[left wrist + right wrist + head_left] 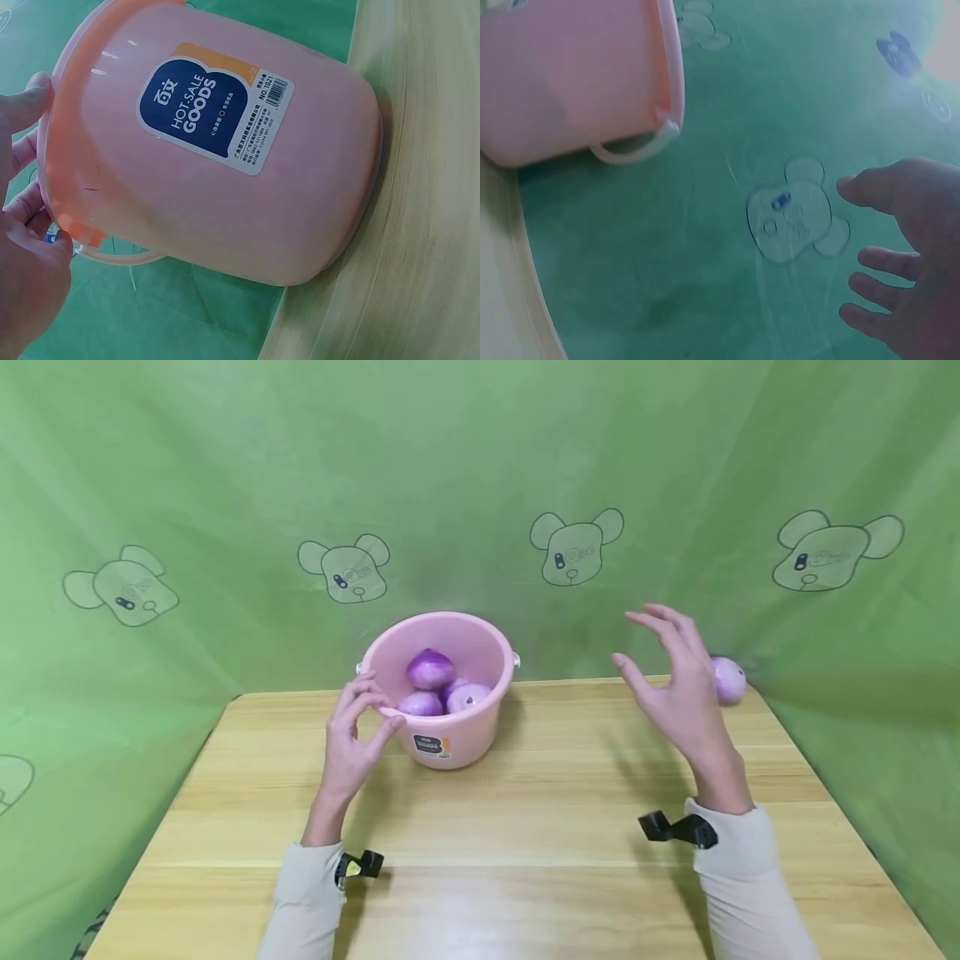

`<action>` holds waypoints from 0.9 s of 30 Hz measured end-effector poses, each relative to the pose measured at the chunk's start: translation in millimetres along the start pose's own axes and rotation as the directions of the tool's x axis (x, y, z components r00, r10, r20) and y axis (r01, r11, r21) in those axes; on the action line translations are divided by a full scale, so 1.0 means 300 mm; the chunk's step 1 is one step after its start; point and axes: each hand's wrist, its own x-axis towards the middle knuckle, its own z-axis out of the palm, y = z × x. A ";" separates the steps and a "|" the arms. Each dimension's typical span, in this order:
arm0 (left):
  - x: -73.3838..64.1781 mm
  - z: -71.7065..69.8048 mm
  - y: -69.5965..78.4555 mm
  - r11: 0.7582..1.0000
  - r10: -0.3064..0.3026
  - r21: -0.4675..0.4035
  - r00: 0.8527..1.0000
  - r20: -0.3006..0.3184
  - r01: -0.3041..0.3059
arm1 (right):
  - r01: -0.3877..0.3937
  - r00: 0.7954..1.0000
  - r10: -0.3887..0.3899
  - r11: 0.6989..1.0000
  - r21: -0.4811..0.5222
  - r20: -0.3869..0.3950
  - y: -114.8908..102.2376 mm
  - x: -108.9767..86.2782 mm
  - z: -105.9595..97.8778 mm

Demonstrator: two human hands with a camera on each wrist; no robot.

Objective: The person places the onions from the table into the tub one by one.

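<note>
A pink plastic bucket [465,731] stands upright near the back of the table, with three purple onions [431,669] visible inside. My left hand [352,747] holds the bucket's near-left rim, fingers over the edge and thumb at the front. The left wrist view shows the thumb [34,97] against the rim beside the labelled wall. Above the table to the right, my right hand [678,697] is raised with fingers spread and nothing in it. Just behind it, at the back right corner, another purple onion [729,680] is partly covered by the hand.
A green curtain [465,452] printed with bear heads hangs close behind the wooden table [525,827] and along both sides. The bucket's white handle [634,154] hangs down at its back. A sticker [217,109] marks the bucket's front.
</note>
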 end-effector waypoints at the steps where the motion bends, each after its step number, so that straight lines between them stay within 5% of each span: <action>1: 0.000 0.001 0.000 1.000 0.002 -0.001 1.000 -0.001 -0.002 | -0.004 1.000 0.004 1.000 -0.003 -0.006 0.010 0.000 -0.009; 21: 0.003 0.002 0.008 1.000 0.014 -0.006 1.000 0.002 -0.014 | -0.140 0.990 0.138 0.975 -0.170 -0.028 0.212 -0.017 -0.084; 27: 0.004 -0.001 0.005 1.000 0.007 -0.004 1.000 0.003 -0.007 | -0.227 0.973 0.231 0.963 -0.143 0.009 0.258 -0.010 -0.111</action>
